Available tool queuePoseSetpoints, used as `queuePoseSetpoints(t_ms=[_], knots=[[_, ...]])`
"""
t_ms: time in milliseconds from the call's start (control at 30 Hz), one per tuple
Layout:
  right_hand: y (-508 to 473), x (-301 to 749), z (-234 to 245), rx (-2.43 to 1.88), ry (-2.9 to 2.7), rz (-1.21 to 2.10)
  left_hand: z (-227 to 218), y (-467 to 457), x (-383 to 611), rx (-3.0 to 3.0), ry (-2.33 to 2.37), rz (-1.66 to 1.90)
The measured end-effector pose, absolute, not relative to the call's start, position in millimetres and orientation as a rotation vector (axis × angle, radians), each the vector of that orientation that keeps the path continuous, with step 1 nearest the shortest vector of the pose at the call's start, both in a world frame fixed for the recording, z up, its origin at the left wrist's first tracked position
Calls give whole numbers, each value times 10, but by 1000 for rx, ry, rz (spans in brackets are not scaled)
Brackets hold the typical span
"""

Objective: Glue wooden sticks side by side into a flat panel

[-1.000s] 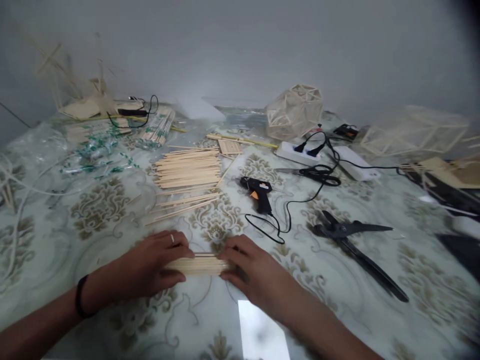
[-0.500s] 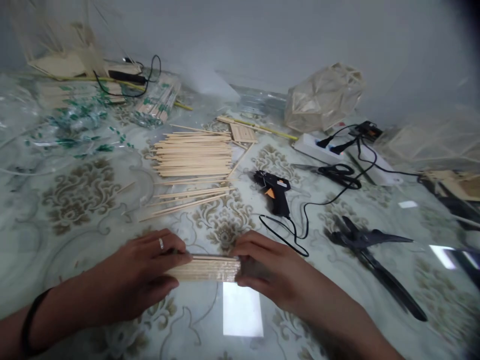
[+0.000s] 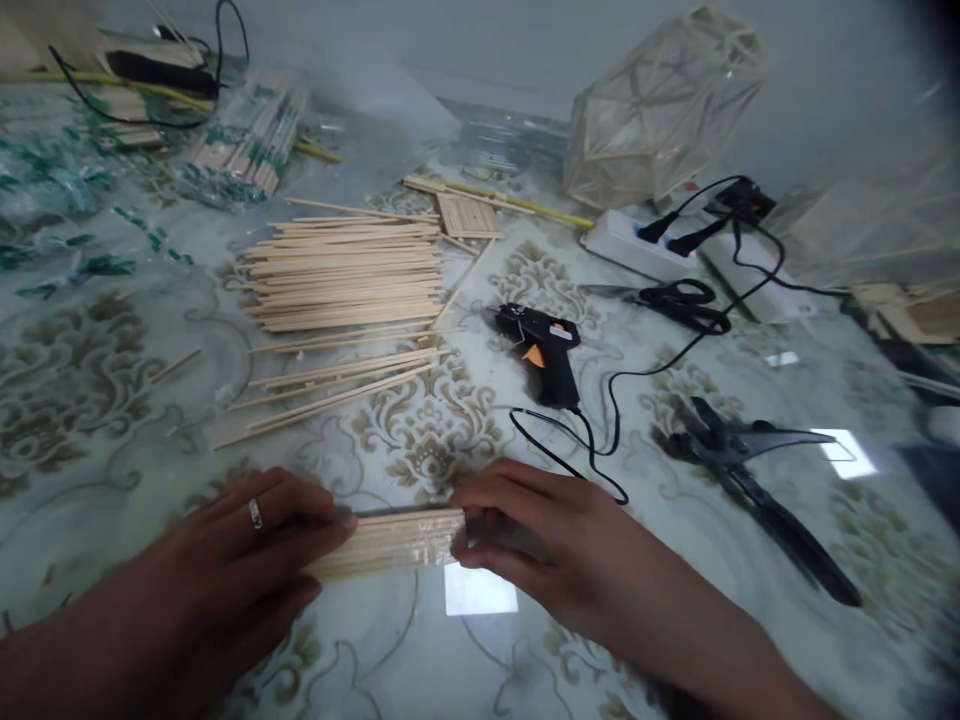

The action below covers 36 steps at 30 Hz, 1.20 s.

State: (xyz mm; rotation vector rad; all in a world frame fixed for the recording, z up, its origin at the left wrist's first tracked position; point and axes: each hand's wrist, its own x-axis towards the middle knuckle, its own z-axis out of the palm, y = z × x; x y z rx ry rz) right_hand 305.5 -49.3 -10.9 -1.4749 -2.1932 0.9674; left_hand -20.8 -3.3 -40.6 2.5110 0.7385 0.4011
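Between my two hands is a flat panel of wooden sticks laid side by side, with a shiny patch near its right end. My left hand, wearing a ring, grips the left end between thumb and fingers. At the right end, the thumb and fingers of my right hand pinch the panel's edge. Beyond my hands lies a pile of loose wooden sticks, with several strays in front of it. A black glue gun with an orange trigger rests on its side beyond my right hand.
To the right lie black-handled cutters and scissors. A white power strip with plugged cords stands behind them. At the back are a wrapped faceted stick frame, a small stick panel and bagged sticks. The glue gun's cord loops near my right hand.
The view has shifted, so the table items sit higher and mostly further left. Both hands still hold the stick panel; its left end now appears further left and slightly lower.
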Motion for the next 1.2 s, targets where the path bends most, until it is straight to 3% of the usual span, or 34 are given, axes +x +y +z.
queuePoseSetpoints(t_ms=[433,1200], knots=[[-525,3050,-230,-1456,-2205,748,-267,37,-175,2478,893,408],[-583,3112,-312,-1518,-2203,768,-173,124,-236,2378,876,304]])
